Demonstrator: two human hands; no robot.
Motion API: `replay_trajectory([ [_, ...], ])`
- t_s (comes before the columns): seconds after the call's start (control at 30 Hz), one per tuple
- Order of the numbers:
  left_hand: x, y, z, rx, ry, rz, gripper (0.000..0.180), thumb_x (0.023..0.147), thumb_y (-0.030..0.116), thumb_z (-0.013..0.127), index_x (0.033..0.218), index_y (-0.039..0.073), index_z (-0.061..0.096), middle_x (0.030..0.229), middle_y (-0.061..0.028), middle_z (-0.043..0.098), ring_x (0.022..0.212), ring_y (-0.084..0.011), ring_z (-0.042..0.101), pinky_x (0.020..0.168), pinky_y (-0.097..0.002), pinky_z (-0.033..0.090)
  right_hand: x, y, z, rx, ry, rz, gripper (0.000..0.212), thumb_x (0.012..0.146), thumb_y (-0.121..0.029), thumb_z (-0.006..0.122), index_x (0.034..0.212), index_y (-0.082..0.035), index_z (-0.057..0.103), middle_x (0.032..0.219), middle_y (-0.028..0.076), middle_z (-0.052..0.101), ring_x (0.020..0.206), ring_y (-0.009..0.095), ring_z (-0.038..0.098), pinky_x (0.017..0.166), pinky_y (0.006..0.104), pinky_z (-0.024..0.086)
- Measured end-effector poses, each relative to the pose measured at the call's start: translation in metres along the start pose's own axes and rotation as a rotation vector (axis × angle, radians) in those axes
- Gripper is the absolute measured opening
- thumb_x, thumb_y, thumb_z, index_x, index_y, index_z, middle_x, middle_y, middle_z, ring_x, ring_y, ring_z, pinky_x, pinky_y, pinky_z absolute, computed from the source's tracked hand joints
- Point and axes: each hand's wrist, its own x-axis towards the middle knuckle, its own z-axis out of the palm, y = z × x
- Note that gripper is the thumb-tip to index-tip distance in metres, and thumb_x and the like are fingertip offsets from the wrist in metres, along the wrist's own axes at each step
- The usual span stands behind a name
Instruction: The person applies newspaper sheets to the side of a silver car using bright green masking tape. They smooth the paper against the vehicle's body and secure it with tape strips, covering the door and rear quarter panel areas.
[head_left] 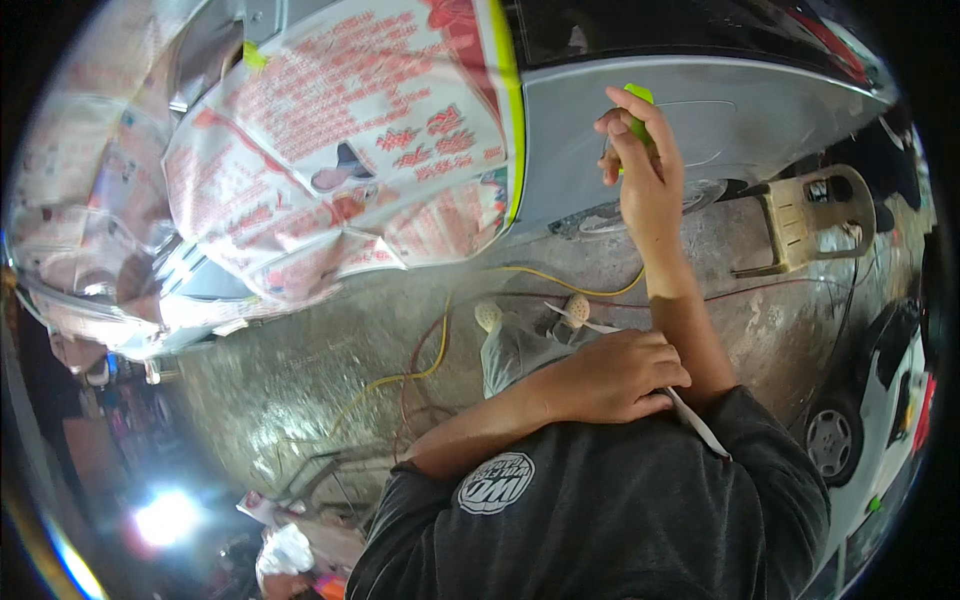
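In front of a car's grey panel (580,110), my right hand (648,165) is raised with its fingers bent around a bright yellow-green piece (640,112). Whether that piece is a tape roll or a small tool is hidden by the fingers. My left hand (625,375) lies across my right forearm, closed on a thin white strip (695,425) that runs past my shirt. Left of the grey panel, white sheeting with red print (340,150) covers the car, and yellow-green tape (518,130) lines its edge.
A yellow hose (425,372) and a dark red hose (408,385) cross the concrete floor near my shoes (488,316). A beige plastic stool (795,225) lies to the right. Further right stands a white car (880,460). A bright lamp (168,518) shines at lower left.
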Motion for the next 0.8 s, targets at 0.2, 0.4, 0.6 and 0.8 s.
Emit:
replay_trajectory([
  [0.2,0.007,0.016,0.034,-0.090,-0.065,0.046,0.021,0.090,0.015,0.067,0.110,0.009,0.071,0.103,-0.0103,0.071,0.103,-0.0304,0.068,0.089,-0.0440,0.053,-0.011,0.005,0.013,-0.073,-0.186,0.022,0.023,0.107,-0.010,0.055,0.123,-0.005,0.071,0.097,0.006,0.070,0.064,0.005,0.054,0.058,0.0212,0.045],
  [0.4,-0.013,0.021,0.066,-0.111,0.004,0.008,0.024,0.090,0.012,0.062,0.110,0.014,0.074,0.100,-0.0145,0.074,0.096,-0.0342,0.071,0.083,-0.0460,0.055,-0.011,-0.038,0.013,-0.122,-0.419,-0.026,0.026,0.108,-0.012,0.053,0.124,-0.004,0.071,0.093,0.007,0.070,0.060,0.007,0.053,0.057,0.0222,0.046],
  [0.6,-0.138,-0.022,0.117,0.037,0.626,-0.420,0.023,0.093,0.020,0.066,0.113,0.011,0.074,0.104,-0.0183,0.074,0.097,-0.0287,0.073,0.084,-0.0421,0.055,-0.034,-0.135,0.007,-0.249,-0.733,-0.147,0.026,0.106,-0.010,0.052,0.123,-0.003,0.071,0.092,0.008,0.070,0.059,0.007,0.052,0.058,0.0220,0.046],
  [0.8,-0.193,0.040,0.121,-0.159,1.296,-0.956,0.023,0.099,0.016,0.066,0.115,0.000,0.067,0.098,-0.0224,0.071,0.091,-0.0340,0.073,0.076,-0.0409,0.053,-0.178,-0.144,0.012,-0.336,-1.006,-0.013,0.020,0.099,-0.008,0.063,0.116,-0.006,0.073,0.099,0.011,0.072,0.080,0.019,0.066,0.072,0.0306,0.052],
])
